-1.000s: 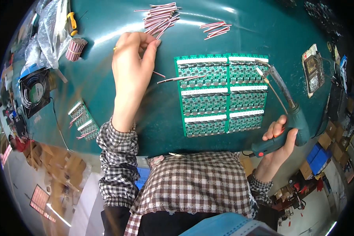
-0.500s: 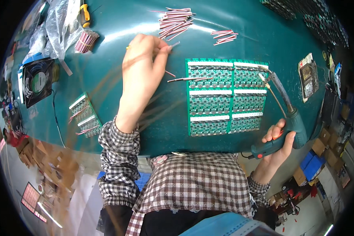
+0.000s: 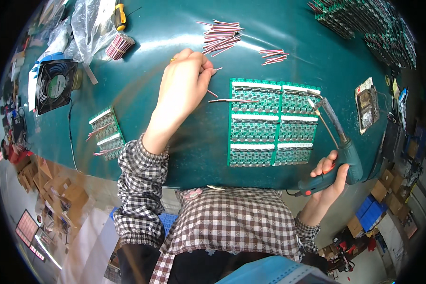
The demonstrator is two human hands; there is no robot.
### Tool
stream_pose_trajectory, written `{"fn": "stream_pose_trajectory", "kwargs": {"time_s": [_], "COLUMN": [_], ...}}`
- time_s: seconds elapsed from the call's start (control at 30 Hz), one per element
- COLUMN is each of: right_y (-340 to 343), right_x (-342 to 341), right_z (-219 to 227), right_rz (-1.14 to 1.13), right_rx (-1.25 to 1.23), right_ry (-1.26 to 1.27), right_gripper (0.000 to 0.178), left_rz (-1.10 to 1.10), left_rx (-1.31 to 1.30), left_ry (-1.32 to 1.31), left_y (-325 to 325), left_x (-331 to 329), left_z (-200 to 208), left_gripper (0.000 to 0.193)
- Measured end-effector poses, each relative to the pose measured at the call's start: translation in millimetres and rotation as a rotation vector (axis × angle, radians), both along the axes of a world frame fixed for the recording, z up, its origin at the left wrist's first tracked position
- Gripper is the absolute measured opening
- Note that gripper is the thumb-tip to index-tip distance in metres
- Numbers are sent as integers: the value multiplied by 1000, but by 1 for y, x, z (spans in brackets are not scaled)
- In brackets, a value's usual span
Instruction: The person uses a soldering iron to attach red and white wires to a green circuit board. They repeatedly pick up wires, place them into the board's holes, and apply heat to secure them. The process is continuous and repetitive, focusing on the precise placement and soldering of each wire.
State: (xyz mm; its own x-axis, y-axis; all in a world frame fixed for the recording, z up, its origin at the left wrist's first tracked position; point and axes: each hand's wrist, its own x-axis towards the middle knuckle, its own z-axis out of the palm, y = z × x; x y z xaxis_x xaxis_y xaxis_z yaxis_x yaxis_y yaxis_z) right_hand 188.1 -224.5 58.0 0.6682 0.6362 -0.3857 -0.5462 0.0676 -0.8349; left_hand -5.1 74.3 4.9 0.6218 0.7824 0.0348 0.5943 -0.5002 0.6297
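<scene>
Here's the left hand (image 3: 182,87), thumb and forefinger clamped on a thin red-and-white wire (image 3: 219,69) near the green rectangular circuit-board panel (image 3: 253,128), while the right hand (image 3: 335,187) wraps round a dark-green pistol-shaped soldering iron (image 3: 350,158) angled toward the panel's upper right! Beyond, a heap of red-and-white wires (image 3: 222,36) lies on the smooth green tabletop (image 3: 175,19).

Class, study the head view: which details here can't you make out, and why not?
All in the head view:
Wire: its other end is hidden by the left hand.
Soldering gun: part of its handle is covered by the right hand.
Circuit boards: individual solder joints are too small.
Blue mask: cut off by the lower edge.
</scene>
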Motion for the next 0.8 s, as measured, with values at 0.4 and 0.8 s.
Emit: {"fn": "stream_pose_trajectory", "kwargs": {"time_s": [0.4,0.8], "right_y": [-6,-1], "right_x": [4,3], "right_z": [5,5], "right_rz": [55,84], "right_rx": [-55,-110], "right_ry": [-98,-91], "right_gripper": [46,47], "left_rz": [-139,-260], "left_rx": [-179,88], "left_ry": [-196,-35], "left_y": [-42,-70], "left_x": [26,33], "left_z": [31,5], "left_gripper": [9,10]}}
